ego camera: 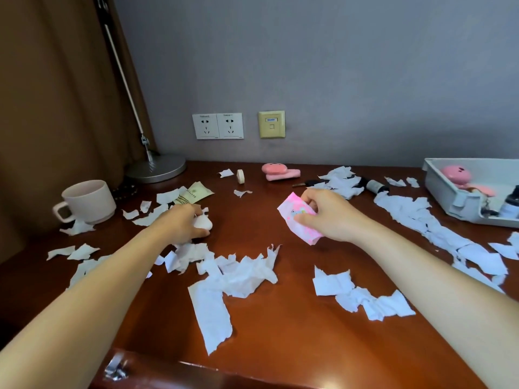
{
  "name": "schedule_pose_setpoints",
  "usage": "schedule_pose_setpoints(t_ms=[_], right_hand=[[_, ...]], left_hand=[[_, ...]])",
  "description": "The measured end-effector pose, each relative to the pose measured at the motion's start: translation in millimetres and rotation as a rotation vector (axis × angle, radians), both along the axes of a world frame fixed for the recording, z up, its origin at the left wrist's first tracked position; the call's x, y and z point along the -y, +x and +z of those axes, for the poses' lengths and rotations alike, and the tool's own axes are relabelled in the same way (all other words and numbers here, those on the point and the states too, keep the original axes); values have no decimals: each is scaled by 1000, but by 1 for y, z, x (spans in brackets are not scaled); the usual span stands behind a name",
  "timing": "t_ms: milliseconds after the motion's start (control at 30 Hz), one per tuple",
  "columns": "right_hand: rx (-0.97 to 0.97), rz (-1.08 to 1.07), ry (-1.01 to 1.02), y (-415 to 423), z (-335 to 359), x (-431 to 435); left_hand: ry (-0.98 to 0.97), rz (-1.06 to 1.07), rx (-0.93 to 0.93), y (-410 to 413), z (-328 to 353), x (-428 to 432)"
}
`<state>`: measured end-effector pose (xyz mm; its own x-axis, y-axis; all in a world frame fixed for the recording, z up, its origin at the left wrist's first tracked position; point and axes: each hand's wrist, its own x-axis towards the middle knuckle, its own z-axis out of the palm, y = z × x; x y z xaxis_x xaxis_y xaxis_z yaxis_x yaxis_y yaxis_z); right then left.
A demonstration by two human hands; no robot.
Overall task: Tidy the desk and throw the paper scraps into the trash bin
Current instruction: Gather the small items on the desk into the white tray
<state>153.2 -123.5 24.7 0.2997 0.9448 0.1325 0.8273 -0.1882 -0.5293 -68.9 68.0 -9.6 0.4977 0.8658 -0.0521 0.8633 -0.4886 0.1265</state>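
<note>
Fingers (193,210) of our left hand (182,223) curl round a small white lump (203,224) low on the desk (280,318); we cannot tell whether it is balled paper. Our right hand (328,214) pinches a pink-and-white packet (299,217) between thumb and fingertips, lifted just above the wood. Around both hands lie torn white paper scraps (241,273): a large crumpled heap between our forearms, smaller bits by the left wrist, and a long trail along the right side. Farther left stands a pale mug (87,202) with scraps at its foot, and behind it a lamp base (156,168). At the far right sits a grey tray (438,197) holding small bottles and a pink toy.
</note>
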Motion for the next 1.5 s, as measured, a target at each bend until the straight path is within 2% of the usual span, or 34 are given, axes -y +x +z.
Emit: schedule_pose_setpoints(t_ms=[133, 267, 433, 967, 1333, 1500], right_hand=[[-23, -21, 1, 18, -2, 3], [-80, -26, 28, 39, 2, 10], [-110, -62, 95, 64, 15, 27], [-96, -321, 243, 206, 40, 144], [-131, -662, 303, 334, 37, 228], [-64, -762, 283, 371, 28, 243]], left_hand=[[99, -40, -45, 7, 13, 3], [149, -99, 80, 23, 31, 18], [184, -265, 141, 60, 56, 48], [91, -782, 384, 255, 90, 177], [212, -940, 292, 415, 96, 255], [221, -969, 238, 476, 97, 280]])
